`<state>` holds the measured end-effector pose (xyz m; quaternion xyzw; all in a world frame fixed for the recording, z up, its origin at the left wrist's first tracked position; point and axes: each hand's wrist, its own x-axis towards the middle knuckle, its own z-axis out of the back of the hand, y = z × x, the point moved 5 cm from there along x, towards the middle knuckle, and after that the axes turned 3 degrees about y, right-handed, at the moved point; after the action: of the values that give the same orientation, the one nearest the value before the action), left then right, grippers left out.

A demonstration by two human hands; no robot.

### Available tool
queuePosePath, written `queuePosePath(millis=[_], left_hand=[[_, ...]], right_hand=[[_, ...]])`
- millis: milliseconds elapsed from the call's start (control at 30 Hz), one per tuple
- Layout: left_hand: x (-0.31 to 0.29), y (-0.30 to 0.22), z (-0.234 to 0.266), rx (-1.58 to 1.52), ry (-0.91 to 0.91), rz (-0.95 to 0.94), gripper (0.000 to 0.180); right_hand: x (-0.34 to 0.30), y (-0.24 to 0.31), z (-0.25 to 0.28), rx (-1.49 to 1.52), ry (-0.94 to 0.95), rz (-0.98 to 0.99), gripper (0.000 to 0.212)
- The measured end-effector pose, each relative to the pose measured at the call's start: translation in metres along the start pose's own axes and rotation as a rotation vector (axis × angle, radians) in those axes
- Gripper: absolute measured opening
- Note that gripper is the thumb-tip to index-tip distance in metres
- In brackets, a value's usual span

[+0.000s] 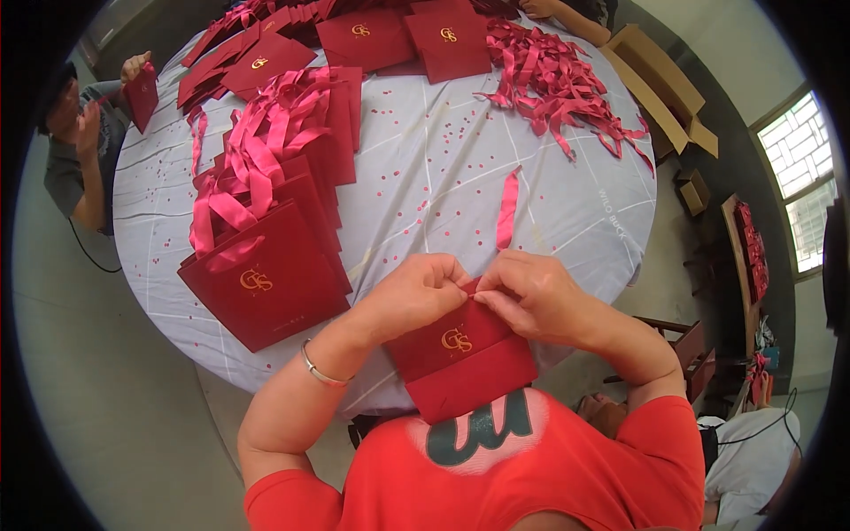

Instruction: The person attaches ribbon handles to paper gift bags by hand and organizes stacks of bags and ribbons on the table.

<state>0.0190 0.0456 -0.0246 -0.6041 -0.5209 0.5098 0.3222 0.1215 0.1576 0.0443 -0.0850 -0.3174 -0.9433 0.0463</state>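
A dark red paper gift bag with a gold emblem lies flat at the table's near edge, against my red shirt. My left hand is closed, its thumb and fingers pinching at the bag's far edge. Right beside it, my right hand is closed in a pinch at the same edge. A pink ribbon stretches away across the cloth from behind the right hand. Its near end is hidden by the fingers, so whether they grip it too is unclear.
Left of my hands stands a row of red bags with pink ribbon handles. Flat bags and a ribbon heap cover the far side of the tablecloth. Another person holds a bag at left. A cardboard box stands far right.
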Motion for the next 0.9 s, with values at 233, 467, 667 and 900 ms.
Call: queuePosePath(millis=[233,467,667,900], left_hand=[[-0.002,-0.007,-0.003,-0.225,0.077,0.052,0.006],[-0.001,-0.009,-0.008,-0.318,0.180,0.027,0.011],[-0.001,-0.007,-0.007,-0.298,0.200,-0.005,0.017],[-0.002,-0.008,-0.009,-0.274,0.237,-0.007,0.016]], right_hand=[[-0.027,-0.028,0.001,0.813,-0.080,-0.515,0.012],[-0.028,-0.023,-0.003,0.800,-0.268,-0.393,0.010],[-0.016,-0.031,-0.004,0.946,0.055,-0.510,0.013],[-0.017,-0.038,-0.010,0.925,0.098,-0.495,0.011]])
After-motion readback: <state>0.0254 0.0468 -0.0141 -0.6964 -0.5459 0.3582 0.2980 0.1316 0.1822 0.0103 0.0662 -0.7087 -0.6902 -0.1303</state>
